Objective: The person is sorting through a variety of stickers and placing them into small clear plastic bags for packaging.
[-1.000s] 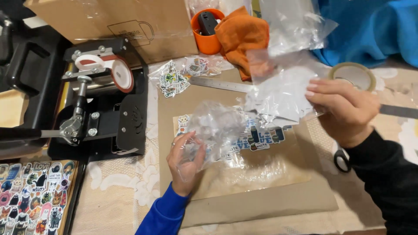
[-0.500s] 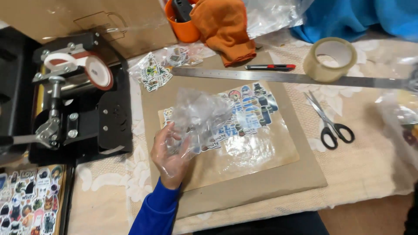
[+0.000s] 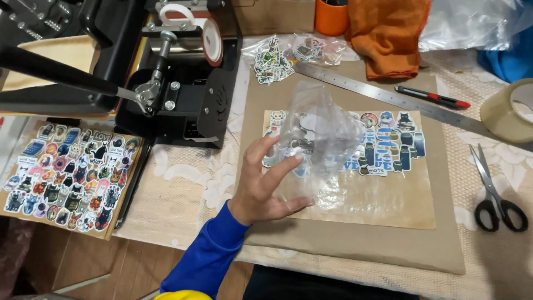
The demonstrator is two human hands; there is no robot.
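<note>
The fingers (image 3: 277,166) of the left hand (image 3: 265,186) were spread wide and pressed up against a crumpled clear plastic bag (image 3: 319,139), so the bag was more cupped and steadied from the side than properly gripped; the thumb was tucked under its lower edge. The right hand wasn't caught anywhere in the shot, so its fingers can't be told.

The bag was held up just over a printed sticker sheet (image 3: 388,147), covered in little cartoon bottles and cats, and that sheet was laid on a glossy tan backing on top of a big cardboard sheet (image 3: 355,244). A blue sleeve (image 3: 205,261) was seen running down from the wrist.

Further out, a long steel ruler (image 3: 388,97) was lying diagonally along the cardboard's upper edge, with a red and black pen knife (image 3: 433,97) just beside it. Black-handled scissors (image 3: 494,191) were parked to the right, and a roll of clear tape (image 3: 508,111) above those. An orange cloth (image 3: 388,33) and an orange cup (image 3: 331,16) were sat at the top. Over on the left a black mug press (image 3: 183,83) was stood, and a second board packed with stickers (image 3: 69,175) was placed below it.
</note>
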